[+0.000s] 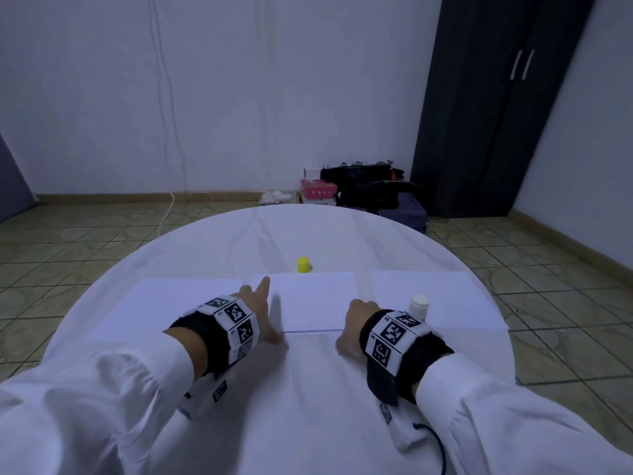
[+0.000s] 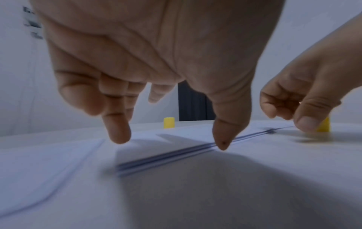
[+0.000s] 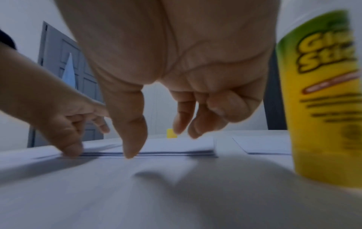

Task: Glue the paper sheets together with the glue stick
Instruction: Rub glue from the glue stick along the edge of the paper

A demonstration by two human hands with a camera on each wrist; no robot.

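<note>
- The round white table [image 1: 308, 389] carries three lots of white paper in a row: a single sheet at 9 o'clock [image 1: 161, 303], a thin stack in the middle [image 1: 315, 299] and another sheet at 3 o'clock [image 1: 452, 296].
- The middle stack shows several layers along its near edge, with thin dark lines between the sheets, plain in the left wrist view [image 2: 176, 156] and the right wrist view [image 3: 166, 153].
- The left hand [image 1: 263, 310] sits at the stack's 9 o'clock edge; its thumb tip [image 2: 222, 144] touches the near edge, the forefinger points down toward the paper, and nothing is gripped.
- The right hand [image 1: 352, 323] is at the stack's 5 o'clock corner, fingers loosely bent and holding nothing, its thumb tip [image 3: 131, 148] at the near edge.
- The glue stick [image 1: 419, 305] stands upright just beside the right wrist, at its 2 o'clock. Its yellow and green label [image 3: 325, 93] reads partly "Gl… St…", blurred, and its top is white.
- A yellow cap [image 1: 303, 265] stands at 12 o'clock, just beyond the stack's far edge.
</note>
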